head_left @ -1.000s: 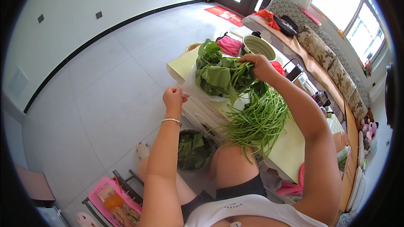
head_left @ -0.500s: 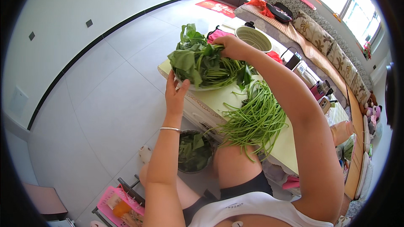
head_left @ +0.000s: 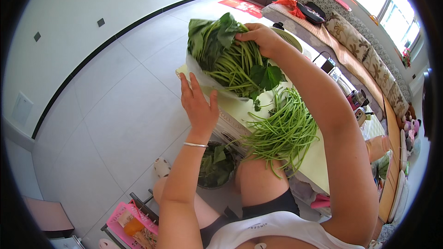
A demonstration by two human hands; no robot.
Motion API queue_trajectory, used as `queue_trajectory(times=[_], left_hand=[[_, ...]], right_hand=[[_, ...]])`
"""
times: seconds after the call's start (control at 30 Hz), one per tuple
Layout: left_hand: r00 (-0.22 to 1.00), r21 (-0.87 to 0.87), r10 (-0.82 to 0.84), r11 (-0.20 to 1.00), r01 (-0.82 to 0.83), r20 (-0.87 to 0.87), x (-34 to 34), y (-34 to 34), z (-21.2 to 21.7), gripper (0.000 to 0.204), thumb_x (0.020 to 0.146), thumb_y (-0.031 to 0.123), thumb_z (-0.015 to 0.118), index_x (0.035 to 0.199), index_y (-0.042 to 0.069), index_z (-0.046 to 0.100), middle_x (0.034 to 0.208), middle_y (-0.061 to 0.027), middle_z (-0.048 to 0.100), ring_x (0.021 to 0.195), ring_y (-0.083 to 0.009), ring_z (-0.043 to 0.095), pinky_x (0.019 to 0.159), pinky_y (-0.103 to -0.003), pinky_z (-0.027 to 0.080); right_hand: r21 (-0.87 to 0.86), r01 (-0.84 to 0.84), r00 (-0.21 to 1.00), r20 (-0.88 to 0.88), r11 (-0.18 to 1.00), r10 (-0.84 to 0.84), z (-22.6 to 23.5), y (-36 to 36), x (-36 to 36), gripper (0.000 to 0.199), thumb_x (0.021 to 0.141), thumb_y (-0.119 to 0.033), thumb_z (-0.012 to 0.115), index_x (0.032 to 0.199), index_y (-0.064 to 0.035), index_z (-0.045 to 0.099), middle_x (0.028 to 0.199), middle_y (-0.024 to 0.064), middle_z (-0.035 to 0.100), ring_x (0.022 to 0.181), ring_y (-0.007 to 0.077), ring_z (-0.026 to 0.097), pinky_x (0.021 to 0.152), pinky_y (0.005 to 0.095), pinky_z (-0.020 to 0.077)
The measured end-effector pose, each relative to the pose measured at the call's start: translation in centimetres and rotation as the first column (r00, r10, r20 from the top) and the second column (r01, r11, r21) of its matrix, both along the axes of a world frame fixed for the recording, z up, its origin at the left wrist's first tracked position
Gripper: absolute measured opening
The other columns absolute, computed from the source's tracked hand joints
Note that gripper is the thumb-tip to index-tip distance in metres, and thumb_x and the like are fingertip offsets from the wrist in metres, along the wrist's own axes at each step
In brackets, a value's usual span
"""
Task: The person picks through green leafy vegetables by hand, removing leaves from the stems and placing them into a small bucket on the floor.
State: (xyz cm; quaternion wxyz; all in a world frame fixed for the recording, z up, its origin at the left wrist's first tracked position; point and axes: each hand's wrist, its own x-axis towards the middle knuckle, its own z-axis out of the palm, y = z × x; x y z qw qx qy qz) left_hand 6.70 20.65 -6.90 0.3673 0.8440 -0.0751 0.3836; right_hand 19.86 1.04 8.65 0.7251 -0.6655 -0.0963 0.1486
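A big bunch of leafy greens [head_left: 233,60] with long stems is raised and tilted above the table's far end. At its upper right, my right hand [head_left: 262,38] is closed on the greens. Below the bunch shows a translucent whitish plastic bag [head_left: 208,81], partly hidden. My left hand [head_left: 200,108] is beside this plastic with fingers spread; whether it touches is unclear. Nearer me lies a loose heap of thin green stems [head_left: 284,127], some hanging over the table edge. Between my legs, a dark round container [head_left: 234,168] on the floor holds torn leaves [head_left: 214,163].
The pale table [head_left: 318,170] runs along my right. A light green plastic basket [head_left: 291,40] sits beyond my right wrist. Farther along are a flask [head_left: 357,97] and a phone [head_left: 360,116]. A sofa [head_left: 339,30] stands behind. A pink basket [head_left: 122,221] is at lower left.
The bunch of greens has been lifted and tipped up by my right hand, showing more stems and the plastic beneath. My left hand has shifted slightly right and down, with its fingers more upright.
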Motion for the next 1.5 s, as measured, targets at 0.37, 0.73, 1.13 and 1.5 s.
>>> queue_trajectory(times=[0.37, 0.73, 1.13, 1.5], left_hand=[[0.983, 0.385, -0.181, 0.909, 0.158, 0.022, 0.1, -1.3, 1.5, 0.069, 0.079, 0.007, 0.060, 0.144, 0.007, 0.038, 0.152, -0.0142, 0.033, 0.139, -0.0393, 0.029, 0.111, -0.049, 0.022], [0.968, 0.435, -0.020, 0.891, 0.131, -0.251, 1.0, -1.5, -0.4, 0.065, 0.075, 0.012, 0.071, 0.136, 0.011, 0.048, 0.150, -0.0078, 0.037, 0.139, -0.0375, 0.028, 0.109, -0.055, 0.024], [0.968, 0.429, -0.132, 0.878, 0.214, -0.214, 0.9, -1.8, 0.0, 0.072, 0.073, 0.011, 0.070, 0.140, 0.009, 0.044, 0.149, -0.0160, 0.037, 0.137, -0.0388, 0.031, 0.108, -0.057, 0.024], [0.894, 0.142, -0.445, 0.882, 0.449, -0.062, 0.3, -0.6, 3.3, 0.086, 0.067, 0.006, 0.062, 0.147, 0.008, 0.032, 0.151, -0.0117, 0.036, 0.144, -0.0368, 0.022, 0.113, -0.054, 0.015]], right_hand=[[0.388, 0.279, 0.914, -0.388, 0.879, -0.119, -8.8, -7.0, 3.5, 0.022, 0.095, -0.014, 0.056, 0.110, 0.0024, 0.057, 0.098, 0.0155, 0.068, 0.085, 0.0271, 0.069, 0.080, 0.0472, 0.0581], [-0.635, 0.660, 0.745, 0.488, 0.402, -0.455, -10.5, -10.7, 1.2, 0.028, 0.079, -0.006, 0.063, 0.106, -0.0001, 0.063, 0.100, 0.0157, 0.066, 0.093, 0.0325, 0.062, 0.085, 0.0404, 0.0483], [-0.675, 0.579, 0.564, 0.737, 0.457, 0.373, -8.2, 0.0, -3.9, 0.035, 0.070, 0.000, 0.058, 0.101, -0.0078, 0.072, 0.095, 0.0088, 0.067, 0.097, 0.0299, 0.058, 0.092, 0.0410, 0.0442], [-0.822, 0.079, 0.394, 0.545, 0.564, 0.740, -7.8, 0.2, -6.2, 0.050, 0.067, -0.007, 0.062, 0.117, -0.0066, 0.064, 0.117, 0.0120, 0.063, 0.115, 0.0315, 0.053, 0.101, 0.0432, 0.0401]])
